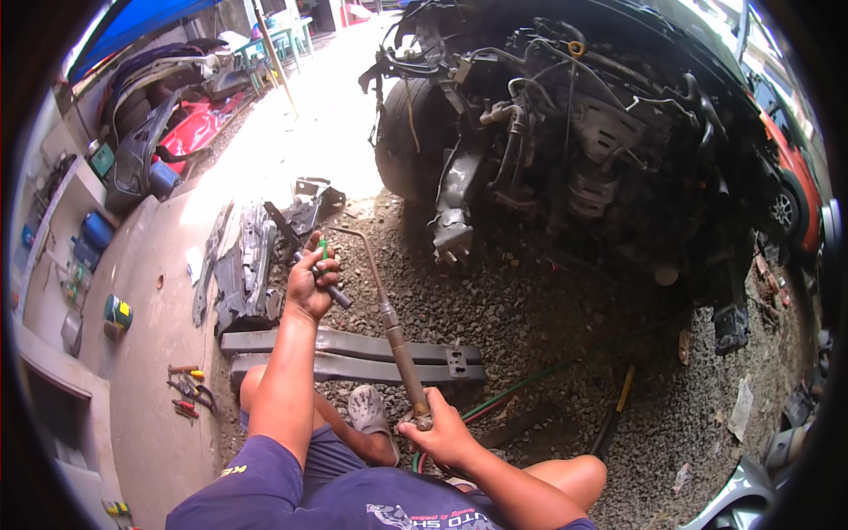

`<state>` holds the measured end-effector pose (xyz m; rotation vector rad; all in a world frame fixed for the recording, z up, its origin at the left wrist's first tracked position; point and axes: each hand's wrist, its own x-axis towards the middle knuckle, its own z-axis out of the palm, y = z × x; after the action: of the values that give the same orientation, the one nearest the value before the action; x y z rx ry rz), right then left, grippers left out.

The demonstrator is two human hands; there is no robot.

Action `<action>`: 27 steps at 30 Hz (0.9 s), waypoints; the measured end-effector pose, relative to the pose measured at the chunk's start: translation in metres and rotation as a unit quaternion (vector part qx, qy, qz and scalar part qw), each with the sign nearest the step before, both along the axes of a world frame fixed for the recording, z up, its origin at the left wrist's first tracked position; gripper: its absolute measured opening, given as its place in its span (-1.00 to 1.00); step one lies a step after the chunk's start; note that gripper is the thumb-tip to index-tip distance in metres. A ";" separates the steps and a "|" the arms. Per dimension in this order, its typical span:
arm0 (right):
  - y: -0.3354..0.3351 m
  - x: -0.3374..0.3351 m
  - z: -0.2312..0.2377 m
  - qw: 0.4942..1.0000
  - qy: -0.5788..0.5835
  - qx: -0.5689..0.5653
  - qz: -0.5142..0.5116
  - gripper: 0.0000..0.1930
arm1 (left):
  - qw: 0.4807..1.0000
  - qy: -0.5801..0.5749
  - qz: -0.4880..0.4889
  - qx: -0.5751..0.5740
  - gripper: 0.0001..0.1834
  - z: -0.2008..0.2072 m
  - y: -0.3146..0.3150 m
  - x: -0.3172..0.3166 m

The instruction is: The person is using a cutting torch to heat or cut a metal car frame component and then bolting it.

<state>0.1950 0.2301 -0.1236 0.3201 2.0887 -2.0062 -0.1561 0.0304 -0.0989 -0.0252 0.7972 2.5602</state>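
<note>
My left hand (311, 281) is closed around a small green lighter (324, 248) and a dark bar-like metal tool (338, 296). That tool sticks out on both sides of the fist; its exact kind I cannot make out. Lower down, my right hand (439, 431) grips a long gas torch (397, 340) near its hose end. The torch points up and away, and its bent tip (344, 231) lies just right of my left hand. No flame shows at the tip. A green and a red hose (495, 402) trail over the gravel beside my right hand.
Ahead stands a car with its front stripped, engine (609, 132) exposed and a grey frame rail (455, 212) jutting out. A metal bumper beam (353, 353) lies before my feet. Torn metal panels (250, 265) lie left, pliers and screwdrivers (188, 389) on the concrete. A yellow-handled tool (618, 406) lies right.
</note>
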 end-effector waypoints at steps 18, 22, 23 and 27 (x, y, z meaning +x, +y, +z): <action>-0.001 -0.001 0.004 1.000 0.006 -0.003 0.011 -0.40 | 0.999 -0.038 -0.008 -0.007 -0.86 0.001 -0.013 -0.005; 0.004 0.000 0.002 0.999 -0.002 -0.026 -0.024 -0.42 | 0.982 -0.016 -0.044 -0.184 -0.79 -0.019 0.005 0.029; 0.007 -0.001 0.001 0.999 -0.003 -0.026 -0.032 -0.42 | 0.952 -0.010 -0.071 -0.297 -0.77 -0.025 0.013 0.043; 0.015 -0.003 0.002 0.999 0.036 0.003 -0.038 -0.45 | 0.792 0.083 -0.173 -0.580 -0.63 -0.071 0.026 0.086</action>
<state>0.1918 0.2451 -0.1212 0.3382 2.1568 -2.0838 -0.0701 0.0565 -0.1701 -0.0334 2.0809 1.3977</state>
